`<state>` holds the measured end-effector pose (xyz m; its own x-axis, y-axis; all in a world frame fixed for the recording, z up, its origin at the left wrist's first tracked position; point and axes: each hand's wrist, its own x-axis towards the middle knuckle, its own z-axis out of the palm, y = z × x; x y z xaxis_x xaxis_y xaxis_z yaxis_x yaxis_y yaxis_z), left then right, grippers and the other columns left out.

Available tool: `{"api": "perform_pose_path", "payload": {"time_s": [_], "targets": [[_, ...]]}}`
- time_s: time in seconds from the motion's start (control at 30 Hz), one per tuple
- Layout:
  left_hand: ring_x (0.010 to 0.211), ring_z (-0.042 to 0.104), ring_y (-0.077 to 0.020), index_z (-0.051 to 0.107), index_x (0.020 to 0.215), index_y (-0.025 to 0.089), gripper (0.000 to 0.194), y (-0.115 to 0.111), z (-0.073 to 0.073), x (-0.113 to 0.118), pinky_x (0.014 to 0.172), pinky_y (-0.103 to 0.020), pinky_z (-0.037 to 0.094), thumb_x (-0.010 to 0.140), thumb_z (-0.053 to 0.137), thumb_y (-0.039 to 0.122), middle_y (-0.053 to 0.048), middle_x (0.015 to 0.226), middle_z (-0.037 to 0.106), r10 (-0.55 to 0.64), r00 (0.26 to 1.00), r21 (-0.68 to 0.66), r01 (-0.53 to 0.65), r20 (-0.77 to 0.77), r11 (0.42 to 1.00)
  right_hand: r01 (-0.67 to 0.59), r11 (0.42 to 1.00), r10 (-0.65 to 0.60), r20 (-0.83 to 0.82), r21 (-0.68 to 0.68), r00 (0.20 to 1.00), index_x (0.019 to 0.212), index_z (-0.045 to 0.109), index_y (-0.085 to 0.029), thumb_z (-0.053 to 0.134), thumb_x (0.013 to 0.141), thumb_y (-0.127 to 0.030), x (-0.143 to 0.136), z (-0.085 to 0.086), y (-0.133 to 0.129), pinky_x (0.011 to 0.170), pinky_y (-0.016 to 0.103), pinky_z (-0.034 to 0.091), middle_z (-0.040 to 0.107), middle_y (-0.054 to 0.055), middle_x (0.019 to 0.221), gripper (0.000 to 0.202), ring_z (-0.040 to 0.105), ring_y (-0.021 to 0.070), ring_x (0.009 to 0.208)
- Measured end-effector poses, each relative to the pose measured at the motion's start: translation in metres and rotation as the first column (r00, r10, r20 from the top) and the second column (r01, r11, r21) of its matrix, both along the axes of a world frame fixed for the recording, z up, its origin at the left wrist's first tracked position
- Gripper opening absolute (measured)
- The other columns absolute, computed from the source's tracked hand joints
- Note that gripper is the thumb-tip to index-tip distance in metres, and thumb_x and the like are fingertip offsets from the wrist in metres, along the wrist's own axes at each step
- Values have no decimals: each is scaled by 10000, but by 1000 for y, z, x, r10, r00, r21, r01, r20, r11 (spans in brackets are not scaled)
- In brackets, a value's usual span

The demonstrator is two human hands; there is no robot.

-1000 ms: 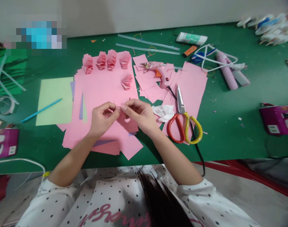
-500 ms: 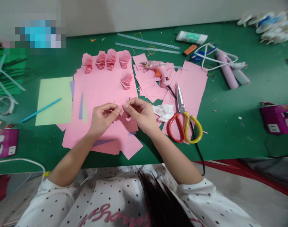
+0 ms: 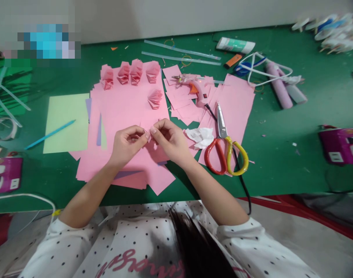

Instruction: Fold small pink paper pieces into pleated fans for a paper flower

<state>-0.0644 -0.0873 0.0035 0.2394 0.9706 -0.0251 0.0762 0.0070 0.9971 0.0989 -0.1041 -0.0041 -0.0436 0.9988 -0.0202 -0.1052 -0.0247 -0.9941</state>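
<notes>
Between my two hands is a small piece of pink paper [image 3: 149, 136], mostly hidden by the fingers. My left hand [image 3: 128, 143] pinches it from the left with thumb and forefinger. From the right, my right hand [image 3: 171, 139] pinches it too, fingertips close to the left ones. Both are over a stack of pink paper sheets [image 3: 121, 112]. Along the far edge of that stack stand several folded pink paper fans [image 3: 136, 73]. One more pleated paper piece [image 3: 155, 100] lies just beyond my hands.
Right of my hands are scissors [image 3: 222, 123] with red and yellow handles, crumpled white tissue [image 3: 201, 136] and a pink glue gun [image 3: 197, 88] on cut paper. Clear glue sticks [image 3: 179, 58] lie behind. A blue pencil [image 3: 50, 134] rests across light green paper [image 3: 63, 112] at left.
Almost nothing differs. My fingers shift very slightly around the pink paper, and both hands stay in the same place.
</notes>
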Motion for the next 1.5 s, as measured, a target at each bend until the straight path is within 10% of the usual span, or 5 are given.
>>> {"api": "perform_pose_path", "payload": {"time_s": [1.5], "targets": [[604, 592, -101, 749, 758, 180, 283, 2, 0, -4, 556, -225, 486, 780, 868, 436, -20, 717, 703, 16, 1000, 39, -15, -22, 999, -3, 1000, 4, -23, 16, 1000, 790, 654, -204, 790, 831, -576, 4, 3, 0, 512, 259, 479, 628, -19, 707, 398, 570, 108, 569]]}}
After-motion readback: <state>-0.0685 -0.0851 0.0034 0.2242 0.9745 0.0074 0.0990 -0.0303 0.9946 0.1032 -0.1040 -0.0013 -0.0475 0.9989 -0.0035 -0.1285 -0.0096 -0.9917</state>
